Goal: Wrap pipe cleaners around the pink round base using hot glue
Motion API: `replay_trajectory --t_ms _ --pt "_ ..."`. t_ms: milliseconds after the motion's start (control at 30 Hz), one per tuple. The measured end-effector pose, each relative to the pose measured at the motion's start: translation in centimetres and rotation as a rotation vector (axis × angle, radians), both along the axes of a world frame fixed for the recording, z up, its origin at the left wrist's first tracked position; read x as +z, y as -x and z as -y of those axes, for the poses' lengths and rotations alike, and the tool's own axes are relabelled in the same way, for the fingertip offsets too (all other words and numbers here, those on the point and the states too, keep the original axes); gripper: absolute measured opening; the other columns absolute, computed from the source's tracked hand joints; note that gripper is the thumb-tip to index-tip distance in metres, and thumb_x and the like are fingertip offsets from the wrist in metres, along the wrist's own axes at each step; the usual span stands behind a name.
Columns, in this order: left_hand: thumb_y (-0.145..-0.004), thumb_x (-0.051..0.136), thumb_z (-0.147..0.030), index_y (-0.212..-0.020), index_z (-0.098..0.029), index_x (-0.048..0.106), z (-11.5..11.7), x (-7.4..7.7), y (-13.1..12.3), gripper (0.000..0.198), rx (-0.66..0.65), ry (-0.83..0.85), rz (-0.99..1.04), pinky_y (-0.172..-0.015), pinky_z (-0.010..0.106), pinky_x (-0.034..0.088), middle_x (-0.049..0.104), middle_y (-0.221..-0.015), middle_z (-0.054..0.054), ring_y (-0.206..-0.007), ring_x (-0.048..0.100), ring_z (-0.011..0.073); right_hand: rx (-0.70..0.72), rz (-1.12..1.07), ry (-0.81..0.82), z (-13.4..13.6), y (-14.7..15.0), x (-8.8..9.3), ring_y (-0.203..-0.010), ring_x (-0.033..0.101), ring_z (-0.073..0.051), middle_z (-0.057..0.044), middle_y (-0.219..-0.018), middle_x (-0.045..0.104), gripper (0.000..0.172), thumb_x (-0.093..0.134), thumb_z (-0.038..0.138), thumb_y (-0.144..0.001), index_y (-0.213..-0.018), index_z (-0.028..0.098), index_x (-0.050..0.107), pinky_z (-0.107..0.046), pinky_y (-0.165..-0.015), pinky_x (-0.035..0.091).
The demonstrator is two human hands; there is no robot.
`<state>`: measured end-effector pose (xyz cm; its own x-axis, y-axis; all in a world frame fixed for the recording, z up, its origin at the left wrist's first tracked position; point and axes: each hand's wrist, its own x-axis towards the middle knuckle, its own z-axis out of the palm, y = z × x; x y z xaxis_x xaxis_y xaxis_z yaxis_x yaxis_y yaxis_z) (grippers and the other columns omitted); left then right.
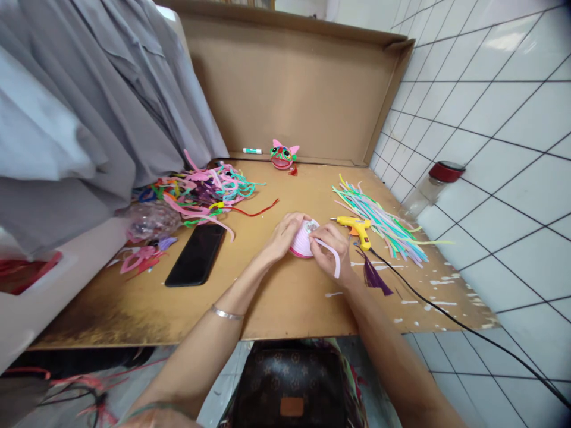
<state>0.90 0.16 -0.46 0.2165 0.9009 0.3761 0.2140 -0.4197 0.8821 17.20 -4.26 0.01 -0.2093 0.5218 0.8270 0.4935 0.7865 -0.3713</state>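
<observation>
A small pink coiled dome [301,244] made of wound pipe cleaner rests on the cardboard work surface [276,297] in the middle. My left hand [285,233] cups its left side with curled fingers. My right hand [330,248] pinches a pale pink pipe cleaner [333,257] whose loose end loops down past my wrist while the other end meets the dome. A yellow glue gun [355,227] lies just right of my right hand, its black cord [446,315] trailing toward the lower right.
A black phone [196,254] lies to the left. A tangle of coloured pipe cleaners [205,190] sits at the back left, straight ones [383,223] at the right. A pink finished figure [283,156], a marker [252,151], a purple tassel [373,277], a red-lidded jar [435,184] and hanging grey cloth [89,107] are around.
</observation>
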Motion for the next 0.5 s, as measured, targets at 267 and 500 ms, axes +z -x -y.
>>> replay_trajectory --t_ms 267,500 --pt "-0.088 0.044 -0.033 -0.105 -0.019 0.069 -0.55 -0.53 -0.07 0.033 -0.023 0.024 0.043 -0.103 0.04 0.046 0.069 -0.112 0.008 -0.11 0.061 0.0239 0.001 -0.001 -0.003 0.09 0.08 0.09 -0.075 0.059 -0.017 -0.004 -0.083 0.059 0.014 0.054 0.013 -0.089 -0.091 0.022 0.065 -0.029 -0.068 0.049" --pt "-0.083 0.046 -0.028 -0.11 -0.02 0.067 -0.59 -0.74 0.12 0.035 -0.035 0.023 0.021 -0.106 0.041 0.045 0.067 -0.117 0.007 -0.112 0.061 0.0237 -0.012 0.01 0.023 0.01 -0.07 -0.14 -0.076 0.059 -0.017 -0.004 -0.083 0.059 0.015 0.054 0.014 -0.088 -0.092 0.022 0.066 -0.03 -0.069 0.049"
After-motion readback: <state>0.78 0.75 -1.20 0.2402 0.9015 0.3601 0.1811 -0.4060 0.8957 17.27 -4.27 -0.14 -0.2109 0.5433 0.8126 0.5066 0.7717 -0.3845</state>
